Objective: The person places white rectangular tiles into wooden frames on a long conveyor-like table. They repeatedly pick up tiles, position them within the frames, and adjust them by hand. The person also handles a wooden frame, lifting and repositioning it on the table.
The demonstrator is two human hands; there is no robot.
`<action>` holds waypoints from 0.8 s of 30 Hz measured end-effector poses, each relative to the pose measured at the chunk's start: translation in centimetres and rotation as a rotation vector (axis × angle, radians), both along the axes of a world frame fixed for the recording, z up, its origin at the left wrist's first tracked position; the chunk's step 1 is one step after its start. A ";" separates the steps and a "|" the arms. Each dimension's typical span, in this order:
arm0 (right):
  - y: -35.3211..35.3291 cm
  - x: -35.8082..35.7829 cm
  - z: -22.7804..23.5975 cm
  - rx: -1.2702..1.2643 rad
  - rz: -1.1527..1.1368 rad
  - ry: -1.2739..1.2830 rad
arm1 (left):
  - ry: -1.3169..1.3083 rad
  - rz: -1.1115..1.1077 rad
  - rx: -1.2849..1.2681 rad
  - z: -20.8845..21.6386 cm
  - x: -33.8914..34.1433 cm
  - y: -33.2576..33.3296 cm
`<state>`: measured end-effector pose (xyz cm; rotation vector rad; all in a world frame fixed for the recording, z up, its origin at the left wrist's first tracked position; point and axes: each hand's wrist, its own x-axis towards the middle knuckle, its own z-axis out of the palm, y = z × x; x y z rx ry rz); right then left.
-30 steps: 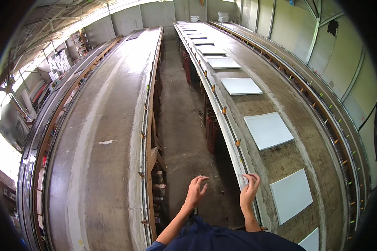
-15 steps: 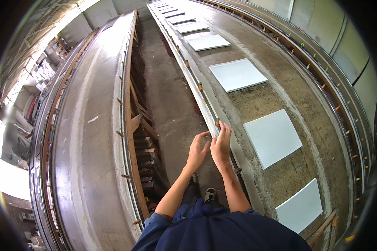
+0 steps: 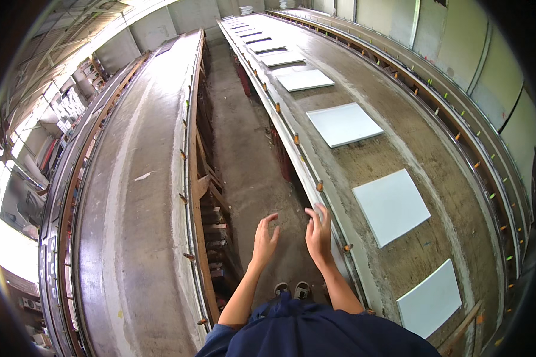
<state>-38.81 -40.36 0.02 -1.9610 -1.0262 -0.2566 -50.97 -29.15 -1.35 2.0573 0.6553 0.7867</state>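
Note:
My left hand [image 3: 264, 241] hangs over the aisle with its fingers loosely curved and apart, nothing in it. Close to the edge of the right-hand table [image 3: 372, 285], my right hand [image 3: 318, 235] is raised, fingers bent but spread, also holding nothing. A gap separates the two hands. On that table lies a row of flat white rectangular panels; the closest are a white panel [image 3: 430, 300] at the lower right and another white panel [image 3: 391, 207] just beyond it. Neither hand touches a panel.
Another long table [image 3: 134, 208] runs along the left. Between the tables is a narrow concrete aisle [image 3: 244, 160]. Rails with small orange stops [image 3: 320, 186] line the table edges. A wooden strip [image 3: 461, 326] lies at the lower right. A pale wall [image 3: 458, 53] stands beyond.
My hands have moved apart and lower in the picture. The view has shifted, so the tables' far ends show more, and both shoes now show side by side.

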 end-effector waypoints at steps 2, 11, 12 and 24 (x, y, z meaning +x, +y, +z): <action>-0.6 -1.0 -0.8 0.000 0.080 -0.050 | 0.042 0.033 0.012 -0.4 -2.0 0.7; 3.0 -1.1 -0.8 -0.122 0.105 -0.056 | 0.076 0.171 -0.012 -2.6 -5.7 6.1; 3.4 -0.6 0.0 -0.113 0.096 -0.057 | 0.080 0.148 -0.021 -2.0 -5.1 6.6; 8.1 9.3 5.4 0.108 -0.188 0.032 | -0.137 -0.183 0.173 4.2 12.5 14.6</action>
